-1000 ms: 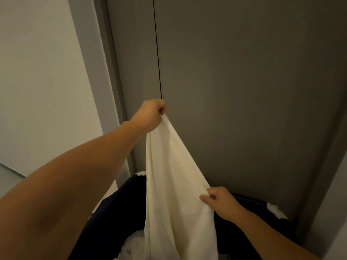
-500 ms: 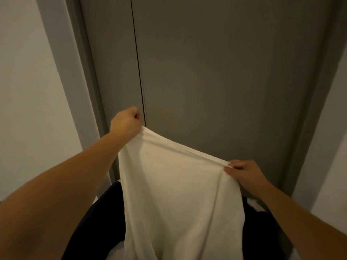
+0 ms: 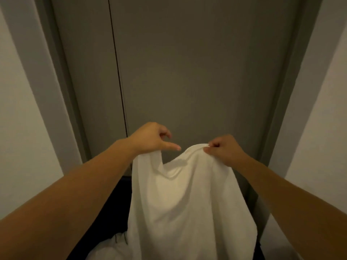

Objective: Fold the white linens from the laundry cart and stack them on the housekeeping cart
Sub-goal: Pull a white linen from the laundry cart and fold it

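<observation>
above the laundry cart [image 3: 118, 207] the white linen [image 3: 184, 203] hangs — right hand [image 3: 223, 149] pinches its top edge, left hand [image 3: 152, 139] grips the other corner — i'd match corners squarely before folding.

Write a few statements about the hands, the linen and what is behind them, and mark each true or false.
1. The right hand pinches the top edge of the white linen. True.
2. The linen lies folded flat. False: it hangs unfolded from the left hand and the right hand.
3. A grey door stands behind the hands. True.
4. The hands are spread wide, pulling the edge taut. False: they are close together, and the edge sags between them.
</observation>
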`<action>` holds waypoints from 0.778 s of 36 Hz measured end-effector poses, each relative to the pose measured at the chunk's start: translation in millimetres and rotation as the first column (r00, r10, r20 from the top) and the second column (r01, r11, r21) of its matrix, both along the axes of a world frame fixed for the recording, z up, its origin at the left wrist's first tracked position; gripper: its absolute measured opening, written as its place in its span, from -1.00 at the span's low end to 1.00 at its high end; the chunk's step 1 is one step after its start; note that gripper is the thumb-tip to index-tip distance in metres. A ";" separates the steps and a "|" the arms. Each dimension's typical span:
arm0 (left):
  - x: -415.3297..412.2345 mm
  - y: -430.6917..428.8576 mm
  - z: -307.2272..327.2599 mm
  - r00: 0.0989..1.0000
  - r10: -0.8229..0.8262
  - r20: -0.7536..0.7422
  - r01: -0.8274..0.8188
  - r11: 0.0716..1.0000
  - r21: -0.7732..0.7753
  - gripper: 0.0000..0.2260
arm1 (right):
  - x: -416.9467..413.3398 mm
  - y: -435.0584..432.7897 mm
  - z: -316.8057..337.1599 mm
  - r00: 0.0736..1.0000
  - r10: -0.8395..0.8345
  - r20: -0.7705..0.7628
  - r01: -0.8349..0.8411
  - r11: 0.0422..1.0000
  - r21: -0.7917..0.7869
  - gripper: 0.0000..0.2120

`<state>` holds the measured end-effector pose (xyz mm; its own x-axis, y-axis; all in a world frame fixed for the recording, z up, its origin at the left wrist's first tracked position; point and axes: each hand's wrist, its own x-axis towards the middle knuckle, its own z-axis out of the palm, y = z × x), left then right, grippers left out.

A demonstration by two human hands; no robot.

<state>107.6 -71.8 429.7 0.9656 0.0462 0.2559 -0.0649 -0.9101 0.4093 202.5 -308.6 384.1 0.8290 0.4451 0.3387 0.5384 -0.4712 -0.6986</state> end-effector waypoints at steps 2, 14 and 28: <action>7.9 -16.5 -6.0 0.998 -0.056 -0.034 0.055 0.998 -0.026 -0.37 | -3.4 7.3 2.7 0.999 0.029 0.027 -0.029 0.999 -0.019 -0.70; 29.5 -48.1 -31.4 0.960 -0.199 -0.195 0.179 0.977 -0.115 -0.77 | -16.6 9.7 4.6 0.988 0.146 0.052 -0.140 0.985 -0.102 -0.83; 22.8 -21.6 1.6 0.979 -0.041 0.198 -0.012 0.965 0.260 -0.82 | -10.5 6.1 -47.8 0.957 0.171 -0.234 -0.219 0.956 -0.198 -0.73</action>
<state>130.4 -93.4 431.3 0.8935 -0.0605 0.4450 -0.1348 -0.9813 0.1372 192.0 -302.4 336.3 0.7605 0.6481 0.0409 0.4860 -0.5262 -0.6978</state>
